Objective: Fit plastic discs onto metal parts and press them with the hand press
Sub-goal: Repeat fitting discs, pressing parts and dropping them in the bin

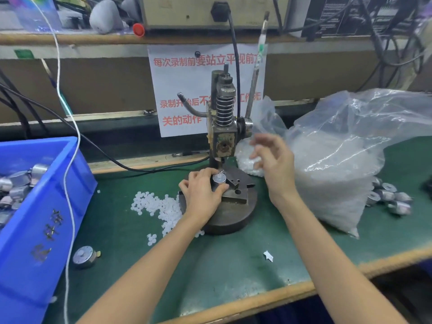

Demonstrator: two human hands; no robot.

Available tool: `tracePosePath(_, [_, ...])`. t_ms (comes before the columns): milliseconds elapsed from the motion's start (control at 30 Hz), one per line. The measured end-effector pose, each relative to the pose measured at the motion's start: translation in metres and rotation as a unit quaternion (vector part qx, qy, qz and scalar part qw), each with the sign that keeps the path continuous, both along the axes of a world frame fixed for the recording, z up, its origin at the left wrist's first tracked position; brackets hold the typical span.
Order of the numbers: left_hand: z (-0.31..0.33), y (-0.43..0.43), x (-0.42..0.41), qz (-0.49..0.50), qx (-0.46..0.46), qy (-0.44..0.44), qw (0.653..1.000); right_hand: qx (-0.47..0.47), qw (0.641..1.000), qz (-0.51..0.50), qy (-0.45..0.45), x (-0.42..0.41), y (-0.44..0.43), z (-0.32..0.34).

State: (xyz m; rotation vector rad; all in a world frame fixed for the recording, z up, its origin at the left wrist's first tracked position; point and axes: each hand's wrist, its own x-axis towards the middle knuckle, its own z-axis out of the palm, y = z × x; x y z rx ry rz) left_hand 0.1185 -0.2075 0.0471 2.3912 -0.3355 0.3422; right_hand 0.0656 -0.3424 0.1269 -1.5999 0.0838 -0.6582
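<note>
My left hand [203, 192] grips a round metal part [219, 179] with a white plastic disc on top, seated on the fixture of the hand press [223, 127]. The part sits right under the press ram. My right hand [272, 160] hovers in the air to the right of the press, fingers loosely spread and blurred, holding nothing that I can see. The press lever [257, 73] stands upright behind it. A heap of loose white plastic discs [159, 206] lies on the green mat left of the round press base [233, 213].
A blue bin [46, 218] with several metal parts stands at the left. One metal part [84, 256] lies on the mat near it. A large clear bag of white discs [339, 164] fills the right side, with several metal parts [390, 197] beside it. A white cord [70, 160] hangs down at left.
</note>
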Motion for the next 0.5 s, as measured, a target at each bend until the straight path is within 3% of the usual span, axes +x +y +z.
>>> tracePosePath(133, [0.004,0.003,-0.019,0.015,-0.025,-0.023,0.999,-0.011,0.985,0.036,0.17,-0.034,-0.001,-0.052])
tracePosePath(200, [-0.002,0.004,-0.045,-0.026,-0.072,-0.026,0.997,-0.003,0.973,0.076,0.219,-0.048,-0.002,-0.068])
tracePosePath(333, [-0.016,0.0,-0.103,-0.092,-0.104,-0.001,0.99,0.03,0.95,0.168,0.26,-0.076,0.001,-0.08])
tracePosePath(500, [-0.022,-0.009,-0.144,-0.125,-0.172,0.068,0.975,0.047,0.945,0.177,0.269,-0.114,-0.006,-0.088])
